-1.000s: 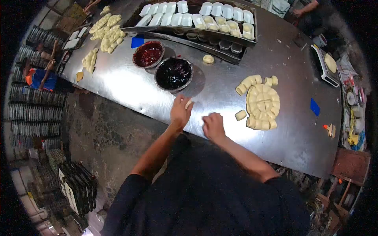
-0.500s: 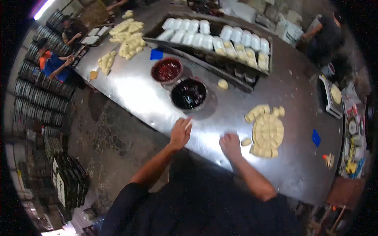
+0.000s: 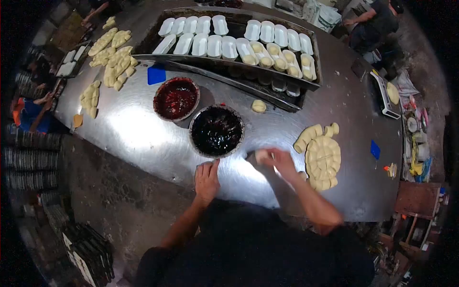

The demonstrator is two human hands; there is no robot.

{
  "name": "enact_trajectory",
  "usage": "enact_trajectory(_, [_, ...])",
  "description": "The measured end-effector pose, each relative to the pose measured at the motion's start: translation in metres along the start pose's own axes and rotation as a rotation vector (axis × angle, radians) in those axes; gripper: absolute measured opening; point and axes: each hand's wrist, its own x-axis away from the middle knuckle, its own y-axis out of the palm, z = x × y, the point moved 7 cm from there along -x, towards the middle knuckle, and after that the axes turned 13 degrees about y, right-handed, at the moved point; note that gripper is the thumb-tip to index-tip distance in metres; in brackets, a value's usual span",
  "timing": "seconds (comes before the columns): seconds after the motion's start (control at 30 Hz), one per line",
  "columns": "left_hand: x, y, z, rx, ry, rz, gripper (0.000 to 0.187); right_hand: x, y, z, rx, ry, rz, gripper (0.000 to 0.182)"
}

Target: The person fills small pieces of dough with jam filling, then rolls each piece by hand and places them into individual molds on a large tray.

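Dough piece [image 3: 262,155]: gripped at the fingertips of the right hand [image 3: 283,165], blurred, above the bench [image 3: 138,158]. Half a second earlier, a pale piece showed at the left hand [image 3: 206,182]; none shows there now. Left fingers curled; contents cannot be told. Dark-filled bowl [image 3: 217,130] stands just ahead of the left hand; cut dough [image 3: 323,160] lies right of the right hand.

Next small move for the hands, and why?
Probably ease the right hand left, bringing its pale dough piece to the left hand. The right fingers appear to grip the piece, no dough shows at the left hand, and only bare table separates them, just below the dark-filled bowl.
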Motion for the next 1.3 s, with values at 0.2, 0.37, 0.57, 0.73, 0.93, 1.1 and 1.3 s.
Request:
enact_trajectory(0.2, [0.006,0.007,-0.009,0.036,-0.049,-0.050,0.037,-0.107,-0.099,-0.282,-0.037,-0.763,0.697,0.035])
enact_trajectory(0.37, [0.011,0.006,-0.012,0.056,-0.088,0.003,0.034,-0.268,-0.091,-0.272,0.615,-0.339,0.715,0.037])
enact_trajectory(0.57, [0.002,-0.013,-0.008,0.207,-0.074,0.134,0.023,-0.126,-0.067,-0.237,0.122,-0.682,0.766,0.027])
enact_trajectory(0.73, [0.030,-0.026,0.011,0.050,-0.303,0.148,0.020,-0.010,-0.010,-0.145,0.195,-0.671,0.329,0.015])
enact_trajectory(0.93, [-0.068,-0.059,0.111,1.164,-0.490,0.526,0.030,0.095,0.010,-0.118,-0.264,-0.929,0.253,0.009])
enact_trajectory(1.1, [-0.151,-0.155,0.181,0.999,-0.218,0.601,0.027,0.161,-0.098,-0.178,-0.755,-0.949,0.453,0.039])
enact_trajectory(1.3, [-0.112,-0.122,0.148,0.974,-0.653,0.655,0.080,0.197,-0.017,-0.141,-0.540,-1.172,0.447,0.045])
